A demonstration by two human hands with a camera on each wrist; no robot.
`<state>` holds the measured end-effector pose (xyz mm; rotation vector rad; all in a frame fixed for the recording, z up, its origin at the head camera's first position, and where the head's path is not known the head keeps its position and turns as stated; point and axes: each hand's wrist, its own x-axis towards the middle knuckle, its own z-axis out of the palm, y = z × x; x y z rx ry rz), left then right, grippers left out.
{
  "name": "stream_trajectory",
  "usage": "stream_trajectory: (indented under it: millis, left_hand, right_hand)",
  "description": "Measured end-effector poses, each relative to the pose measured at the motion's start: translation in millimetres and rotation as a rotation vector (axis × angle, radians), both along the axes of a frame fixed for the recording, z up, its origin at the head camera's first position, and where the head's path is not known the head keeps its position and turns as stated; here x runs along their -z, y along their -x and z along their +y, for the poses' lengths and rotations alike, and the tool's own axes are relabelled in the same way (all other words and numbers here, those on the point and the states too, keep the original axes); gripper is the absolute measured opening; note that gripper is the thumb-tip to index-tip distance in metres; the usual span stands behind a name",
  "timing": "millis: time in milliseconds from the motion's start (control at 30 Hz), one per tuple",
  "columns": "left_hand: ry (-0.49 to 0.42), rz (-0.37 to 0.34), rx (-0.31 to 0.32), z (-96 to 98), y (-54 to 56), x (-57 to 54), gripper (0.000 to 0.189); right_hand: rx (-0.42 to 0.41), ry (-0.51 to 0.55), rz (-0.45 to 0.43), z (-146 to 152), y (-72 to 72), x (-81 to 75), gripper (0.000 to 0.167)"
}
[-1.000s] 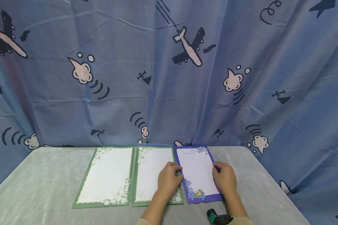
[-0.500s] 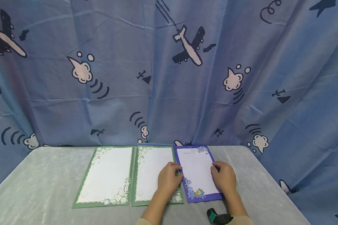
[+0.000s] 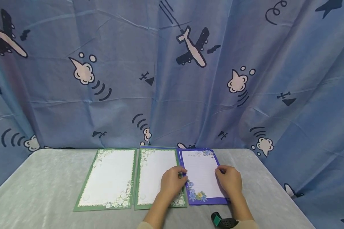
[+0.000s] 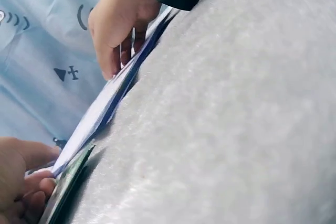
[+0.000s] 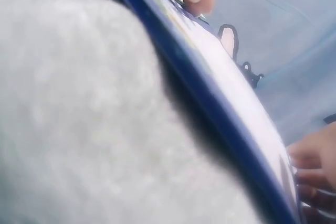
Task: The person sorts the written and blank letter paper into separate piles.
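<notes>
Purple-bordered letter paper (image 3: 202, 178) with blue flowers and faint handwriting at its top lies at the right of the row. A thin white and purple strip along its left side shows another sheet beneath, slightly offset. My left hand (image 3: 172, 182) pinches the left edge between thumb and fingers, the forearm crossing the middle green-bordered sheet (image 3: 154, 175). On the opposite side, my right hand (image 3: 230, 180) pinches the right edge, thumb on top. Seen from the right wrist, the purple sheet (image 5: 231, 82) bows up a little, with shadow under its near edge.
Another green-bordered sheet (image 3: 109, 178) with white flowers lies at the far left. A blue edge (image 3: 160, 147) peeks out behind the middle sheet. A black and green wrist device (image 3: 223, 221) sits by my right forearm. A blue patterned curtain (image 3: 117, 79) hangs behind the table (image 3: 54, 190).
The top purple sheet has shifted slightly to the right, baring a strip of the one under it at the left. Both hands have moved very slightly with it.
</notes>
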<state>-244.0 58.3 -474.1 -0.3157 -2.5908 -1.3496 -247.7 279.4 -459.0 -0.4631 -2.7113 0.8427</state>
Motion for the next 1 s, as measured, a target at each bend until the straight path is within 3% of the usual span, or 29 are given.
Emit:
stream_trajectory:
  millis: [100, 267, 400, 500, 633, 833, 1000]
  left_hand:
    - [-0.049, -0.026, 0.038, -2.6, 0.1, -8.2, 0.019]
    - [-0.104, -0.088, 0.114, -11.1, -4.4, -35.5, 0.024]
    - [-0.053, -0.091, 0.126, -22.6, -10.8, -55.5, 0.026]
    - [0.024, -0.044, 0.114, -34.3, -14.6, -63.7, 0.025]
    - [0.113, 0.022, 0.069, -55.7, -17.2, -65.5, 0.023]
    - [0.178, 0.064, -0.007, -91.6, -19.5, -56.5, 0.021]
    - [0.151, 0.042, -0.086, -120.0, -24.8, -45.4, 0.018]
  right_hand:
    - [-0.013, -0.025, -0.013, -2, -0.1, -4.8, 0.037]
    - [-0.096, -0.043, 0.041, -9, 0.7, -20.1, 0.037]
    - [-0.197, -0.035, 0.104, -17, 1.5, -32.7, 0.035]
    - [-0.227, -0.037, 0.117, -26, -0.7, -41.7, 0.034]
    - [-0.271, -0.019, 0.12, -38, -4.8, -50.3, 0.033]
    - [-0.361, 0.026, 0.152, -55, -8.8, -53.5, 0.028]
    - [-0.406, 0.065, 0.146, -71, -10.9, -47.2, 0.025]
